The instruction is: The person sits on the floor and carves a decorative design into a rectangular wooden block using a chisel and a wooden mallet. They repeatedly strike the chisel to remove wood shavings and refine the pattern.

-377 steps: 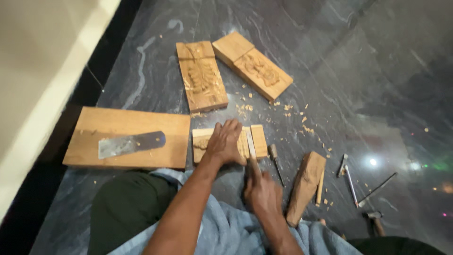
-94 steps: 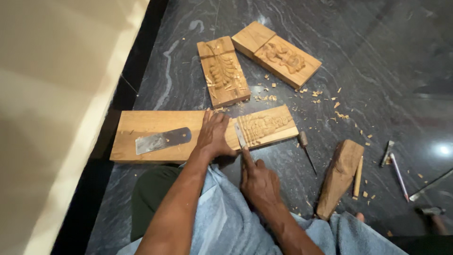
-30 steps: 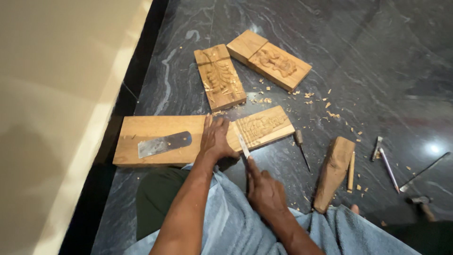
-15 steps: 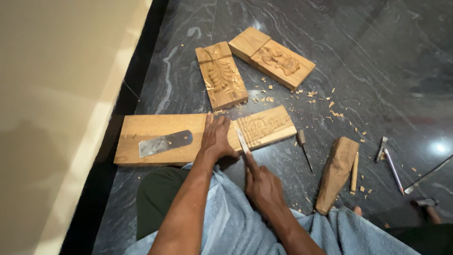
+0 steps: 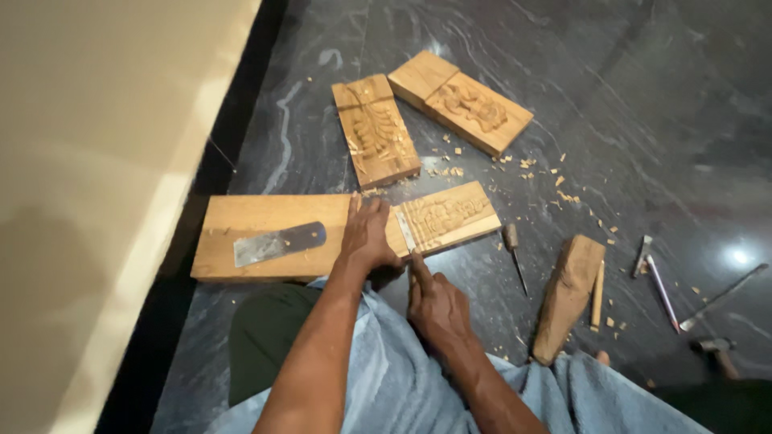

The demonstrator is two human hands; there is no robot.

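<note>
Left hand (image 5: 367,235) pressed flat, fingers spread, gripping nothing, onto a small tan wooden panel with a shallow relief pattern (image 5: 445,219), which lies partly on a longer plain wooden plank (image 5: 265,217) set on the dark marbled stone floor (image 5: 643,120). Right hand (image 5: 434,304) clenched around a slim steel chisel (image 5: 406,233), blade tip resting on the panel's near end just beside the left hand's fingers. Carving judged partway done: leafy pattern cut over the panel's right portion, the stretch near the left hand looking plainer, though detail too fine to tell surely. Pale chips (image 5: 555,177) scattered beyond the panel. Two other carved wooden blocks (image 5: 376,130) (image 5: 460,102) well apart, farther off. A flat grey metal blade (image 5: 277,243) on the plank; a wooden mallet (image 5: 568,296) and small-handled tools (image 5: 513,251) near the right side.
</note>
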